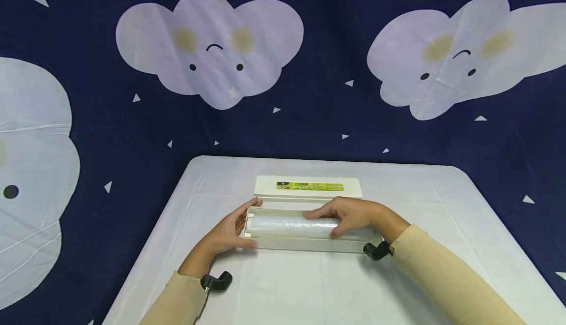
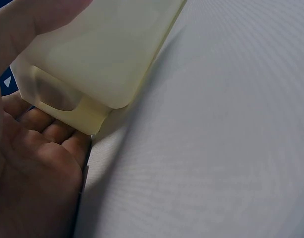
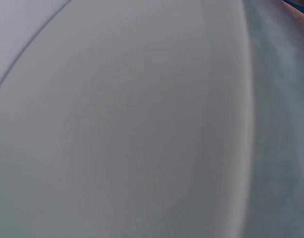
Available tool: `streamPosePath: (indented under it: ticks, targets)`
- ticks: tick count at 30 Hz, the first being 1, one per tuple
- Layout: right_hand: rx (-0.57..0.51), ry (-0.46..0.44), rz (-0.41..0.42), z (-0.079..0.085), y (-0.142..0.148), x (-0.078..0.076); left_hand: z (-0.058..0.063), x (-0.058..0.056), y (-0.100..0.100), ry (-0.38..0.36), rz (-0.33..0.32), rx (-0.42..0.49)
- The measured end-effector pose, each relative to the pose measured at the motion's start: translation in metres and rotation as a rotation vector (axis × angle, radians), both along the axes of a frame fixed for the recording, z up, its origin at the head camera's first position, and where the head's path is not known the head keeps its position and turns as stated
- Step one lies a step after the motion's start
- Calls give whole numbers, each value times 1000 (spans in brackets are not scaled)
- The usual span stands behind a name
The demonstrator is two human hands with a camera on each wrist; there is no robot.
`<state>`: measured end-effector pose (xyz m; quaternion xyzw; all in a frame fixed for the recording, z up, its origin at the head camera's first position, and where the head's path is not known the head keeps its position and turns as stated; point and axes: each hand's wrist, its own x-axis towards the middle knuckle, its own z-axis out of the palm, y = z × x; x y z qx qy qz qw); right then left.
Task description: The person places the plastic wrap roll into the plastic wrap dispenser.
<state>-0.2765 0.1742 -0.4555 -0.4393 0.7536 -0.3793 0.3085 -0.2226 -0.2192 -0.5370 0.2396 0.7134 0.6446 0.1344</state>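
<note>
A long white cling film box [image 1: 305, 245] lies lidless across the table. Inside it sits a roll of cling film [image 1: 280, 225], clear and shiny. My left hand [image 1: 227, 231] grips the box's left end, thumb on the front wall and fingers at the back; the left wrist view shows the cream end wall [image 2: 112, 54] with fingers beneath its corner. From above, my right hand [image 1: 355, 213] holds the roll toward its right end, thumb in front and fingers behind. The front wall [image 3: 142, 119] and the film [image 3: 280, 129] fill the right wrist view.
Just behind the box lies its white lid [image 1: 265, 187] with a yellow-green label [image 1: 314, 186]. A white cloth [image 1: 283, 285] covers the table. A dark blue curtain with clouds [image 1: 318, 69] hangs at the table's far edge.
</note>
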Motion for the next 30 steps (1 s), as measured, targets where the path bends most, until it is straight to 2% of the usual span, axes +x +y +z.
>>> streamPosePath:
  ticks: [14,21,30]
  targets:
    - [-18,-37,27,-4,2,-2,1,0,0,16,8,-19]
    - [-8,-18,24,-4,2,-4,2,0,0,19,3,-16]
    - [-24,-74,23,-3,2,-4,0,2,1,6,13,-24]
